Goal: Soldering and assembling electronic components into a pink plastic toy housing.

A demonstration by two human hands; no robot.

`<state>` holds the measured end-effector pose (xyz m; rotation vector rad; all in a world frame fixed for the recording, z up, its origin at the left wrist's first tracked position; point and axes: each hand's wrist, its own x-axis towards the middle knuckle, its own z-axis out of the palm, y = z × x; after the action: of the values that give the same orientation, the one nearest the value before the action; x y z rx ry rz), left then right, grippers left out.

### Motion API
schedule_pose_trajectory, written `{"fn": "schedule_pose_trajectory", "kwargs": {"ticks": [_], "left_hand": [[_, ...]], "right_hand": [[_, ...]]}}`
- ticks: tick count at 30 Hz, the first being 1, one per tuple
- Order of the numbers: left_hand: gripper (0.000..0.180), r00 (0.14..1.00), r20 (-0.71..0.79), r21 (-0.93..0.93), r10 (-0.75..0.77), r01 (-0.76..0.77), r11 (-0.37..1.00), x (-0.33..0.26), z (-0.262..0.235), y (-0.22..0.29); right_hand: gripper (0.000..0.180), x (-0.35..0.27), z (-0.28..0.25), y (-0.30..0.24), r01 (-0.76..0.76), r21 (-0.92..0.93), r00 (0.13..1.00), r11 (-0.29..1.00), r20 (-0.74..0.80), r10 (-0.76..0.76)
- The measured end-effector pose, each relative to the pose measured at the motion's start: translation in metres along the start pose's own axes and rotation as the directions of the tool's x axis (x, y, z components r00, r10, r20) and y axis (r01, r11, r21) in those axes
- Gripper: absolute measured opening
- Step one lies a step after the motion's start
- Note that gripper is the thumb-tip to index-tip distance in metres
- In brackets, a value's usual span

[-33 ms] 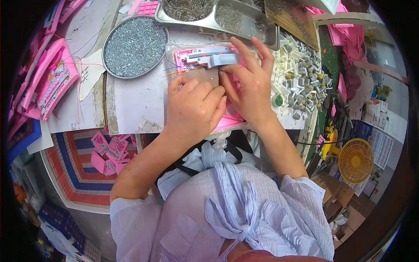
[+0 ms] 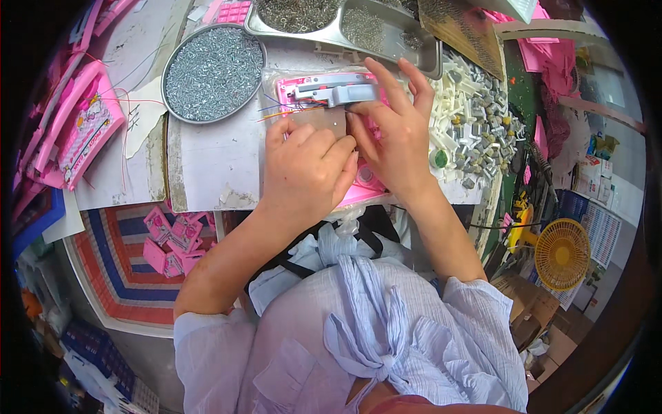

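A pink plastic panel [image 2: 365,177] lies on clear wrapping at the table's front edge, under both my hands. Across its far part sits a grey plastic mechanism [image 2: 353,94] with thin coloured wires [image 2: 291,110] trailing out to the left. My left hand [image 2: 303,169] is closed over the panel's near left part, fingers curled and thumb against the index finger; what it grips is hidden. My right hand [image 2: 400,141] bends its index finger and thumb together just below the mechanism's right end, with the other fingers raised. Whatever lies in that pinch does not show.
A round tray of small screws [image 2: 214,74] stands left of the panel. Behind is a metal tray [image 2: 431,62] with small parts; to the right, a pile of white and metallic pieces [image 2: 476,127]. Pink casings [image 2: 93,131] lie far left, more pink parts [image 2: 179,238] below the table.
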<state>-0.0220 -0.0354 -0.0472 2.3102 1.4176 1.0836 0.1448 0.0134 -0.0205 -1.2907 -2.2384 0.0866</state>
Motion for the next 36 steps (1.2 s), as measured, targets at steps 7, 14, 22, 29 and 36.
{"fn": "schedule_pose_trajectory", "kwargs": {"ticks": [7,14,22,29,36], "left_hand": [[0.017,1.000,-0.007,-0.005,0.015,-0.015,1.000,0.001,0.000,-0.001],[0.017,1.000,-0.014,-0.015,0.017,-0.017,1.000,0.000,0.001,-0.002],[0.016,1.000,-0.015,-0.001,0.009,-0.009,1.000,0.002,0.001,0.000],[0.016,1.000,-0.008,0.015,0.017,-0.017,1.000,0.002,-0.001,-0.001],[0.018,1.000,0.031,0.023,0.003,-0.004,1.000,0.003,-0.002,0.002]], "right_hand": [[0.012,0.012,-0.015,-0.006,0.014,-0.050,0.990,0.999,0.143,-0.007],[0.005,0.023,-0.018,-0.009,0.076,-0.153,0.975,0.985,0.216,-0.041],[0.009,0.011,-0.008,0.001,-0.003,-0.038,0.993,0.999,0.116,0.008],[0.019,0.002,-0.019,0.011,0.123,0.047,0.989,0.991,0.081,-0.126],[0.034,0.007,-0.028,0.012,0.198,-0.018,0.938,0.980,0.295,-0.184]]}}
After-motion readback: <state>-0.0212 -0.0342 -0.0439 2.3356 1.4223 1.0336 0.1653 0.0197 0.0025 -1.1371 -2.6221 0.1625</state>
